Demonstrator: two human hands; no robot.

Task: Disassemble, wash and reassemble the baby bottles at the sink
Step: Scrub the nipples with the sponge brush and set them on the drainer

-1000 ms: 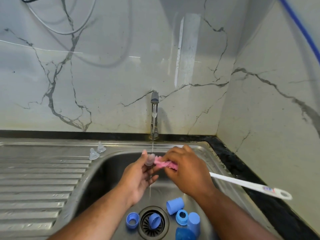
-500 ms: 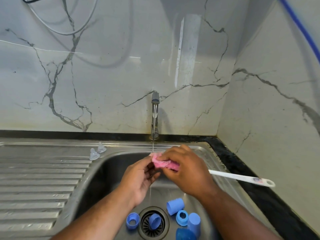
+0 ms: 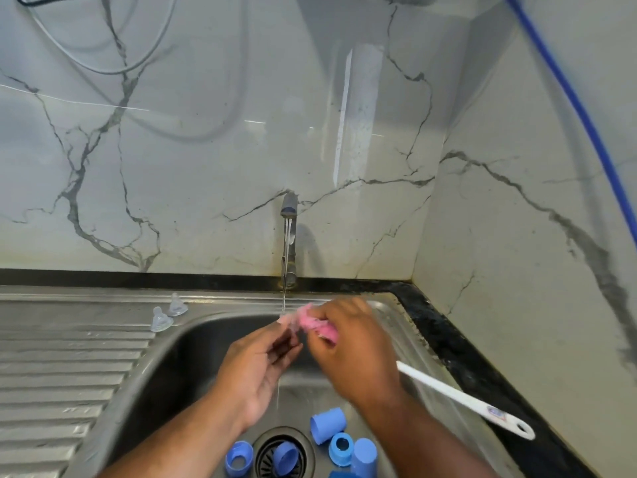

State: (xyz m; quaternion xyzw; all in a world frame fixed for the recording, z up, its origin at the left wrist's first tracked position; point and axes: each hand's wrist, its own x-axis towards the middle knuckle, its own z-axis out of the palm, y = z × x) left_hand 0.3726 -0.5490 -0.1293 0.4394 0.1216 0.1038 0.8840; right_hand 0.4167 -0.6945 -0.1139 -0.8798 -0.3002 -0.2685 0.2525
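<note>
Nearest me, the drain strainer [image 3: 267, 455] has a blue screw ring [image 3: 286, 458] lying right on its grate. Another blue ring [image 3: 239, 458] sits just left of it, and a blue cap [image 3: 327, 426], a third ring [image 3: 341, 448] and a second cap [image 3: 363, 455] are clustered just right. I judge that the ring on the grate could choke the outflow and let dirty water pool round the parts.

Above the strainer, my left hand [image 3: 255, 370] has a narrow grip, pinching what looks like a clear teat [image 3: 287, 320] under the water stream [image 3: 283, 301] — motion blur leaves me unsure of its shape. Wet silicone is slippery, so one hard push from the sponge could pop it loose and down among the blue pieces.

My right hand [image 3: 355, 353] is closed round the pink head of the sponge brush [image 3: 320, 326], choked up close. Its long white handle [image 3: 462, 395] juts out to the right of the strainer, over the basin's edge — if it knocks the steel, it could lever the head out of my fingers.

Farther off, up and left of the strainer, two spare teats [image 3: 161, 319] stand on the drainboard [image 3: 69, 357] close to the basin's lip, where a stray elbow or splash could tip them in. Beyond the strainer stands the tap [image 3: 289, 208], running thin.
</note>
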